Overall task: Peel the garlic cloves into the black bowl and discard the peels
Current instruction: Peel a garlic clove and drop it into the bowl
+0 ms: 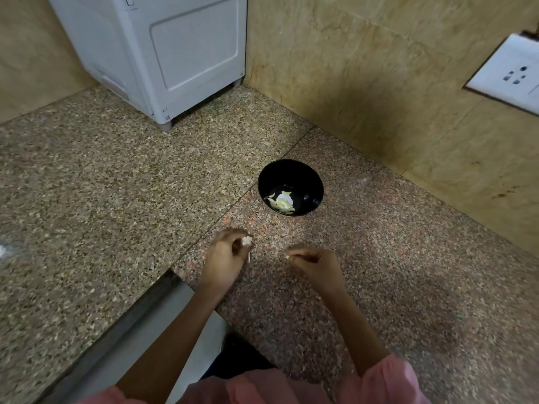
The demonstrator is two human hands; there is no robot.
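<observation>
Both hands hover low over the counter [116,185], a little apart, on the near side of the bowl. The left hand [224,259] is curled, its fingertips pinching a garlic clove [246,241], with a thin strip of peel [249,258] dangling below it. The right hand [316,265] is curled too, thumb and forefinger nipping a small pale scrap [288,258], probably torn skin, though it is too small to be sure.

The clove should be light and firm, likely slippery once bare, so it is best held by its sides. The skin is papery and tears easily, so the place to catch it is a loose edge.

Both forearms reach forward from pink sleeves, wrists roughly level.

Just beyond the hands stands the black bowl [307,182], with peeled cloves [281,203] lying in its bottom. Far left is a white appliance [163,53]. A wall socket [507,71] is at the far right.
</observation>
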